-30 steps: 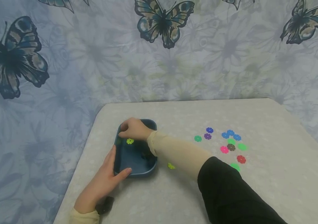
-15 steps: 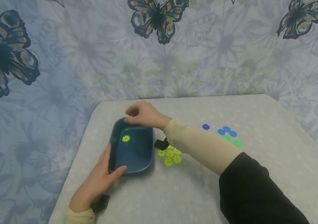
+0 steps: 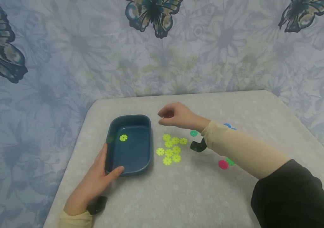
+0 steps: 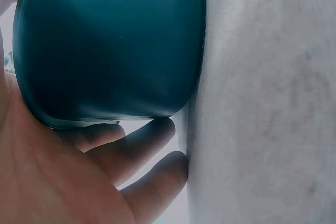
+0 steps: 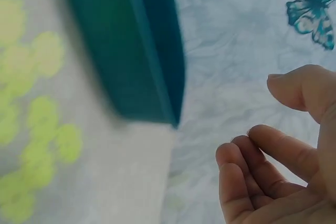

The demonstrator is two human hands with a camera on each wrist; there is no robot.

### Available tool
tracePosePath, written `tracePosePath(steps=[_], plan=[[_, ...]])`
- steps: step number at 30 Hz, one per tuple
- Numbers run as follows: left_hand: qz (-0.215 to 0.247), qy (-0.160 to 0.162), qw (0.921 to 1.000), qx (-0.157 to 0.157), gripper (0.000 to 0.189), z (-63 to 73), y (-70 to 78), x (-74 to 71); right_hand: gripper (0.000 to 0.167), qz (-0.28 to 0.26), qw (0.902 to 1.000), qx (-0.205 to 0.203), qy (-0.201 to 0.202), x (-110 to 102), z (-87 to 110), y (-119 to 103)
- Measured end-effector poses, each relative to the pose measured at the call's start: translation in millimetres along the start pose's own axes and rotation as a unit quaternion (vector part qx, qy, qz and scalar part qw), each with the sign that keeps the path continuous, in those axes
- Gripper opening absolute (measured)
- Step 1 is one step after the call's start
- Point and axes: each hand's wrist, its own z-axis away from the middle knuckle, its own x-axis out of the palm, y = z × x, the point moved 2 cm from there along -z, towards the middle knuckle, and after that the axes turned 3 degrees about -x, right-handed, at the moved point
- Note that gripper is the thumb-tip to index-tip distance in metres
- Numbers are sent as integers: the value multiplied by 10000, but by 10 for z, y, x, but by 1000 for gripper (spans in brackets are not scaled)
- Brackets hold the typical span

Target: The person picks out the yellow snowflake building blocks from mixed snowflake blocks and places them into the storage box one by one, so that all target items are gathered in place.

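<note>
On the left of the table lies a dark blue-green plastic tray point(image 3: 131, 153) holding one yellow flower-shaped disc point(image 3: 123, 137). My left hand point(image 3: 93, 177) grips its near left corner, thumb over the near rim and fingers along the outer side; in the left wrist view the fingers bend against the tray wall point(image 4: 115, 40). My right hand point(image 3: 179, 116) is raised over the table right of the tray, beyond a loose group of yellow flower discs point(image 3: 168, 152). In the right wrist view its thumb and loosely curled fingers point(image 5: 236, 187) are apart, with nothing between them.
Right of the yellow group lie a green disc point(image 3: 193, 133), a pink disc point(image 3: 223, 164) and blue discs point(image 3: 227, 125), partly hidden by my right sleeve point(image 3: 236, 152). Small black devices point(image 3: 199, 145) sit at both wrists. A butterfly-patterned wall point(image 3: 162, 69) stands behind the table.
My right hand has left the tray, moving up and to the right and uncovering the yellow discs. One yellow disc stays in the tray. My left hand keeps its hold; the view has shifted slightly.
</note>
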Motion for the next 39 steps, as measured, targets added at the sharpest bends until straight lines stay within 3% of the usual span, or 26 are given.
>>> tracePosePath(steps=[6,13,21,28,39], plan=[[21,9,10000,7,113,2,14,-21,31,-263,9984,485,-152,-86,301,322],[23,-34,10000,-9,113,10,21,-39,34,-315,9958,772,-389,-65,577,471],[25,-28,10000,30,113,1,36,-36,37,-395,9942,932,-359,106,687,780],[60,-12,10000,61,112,-6,19,5,33,-117,9966,819,41,256,795,1063],[66,-26,9999,74,112,-11,48,-6,34,271,9972,643,288,378,821,1182]])
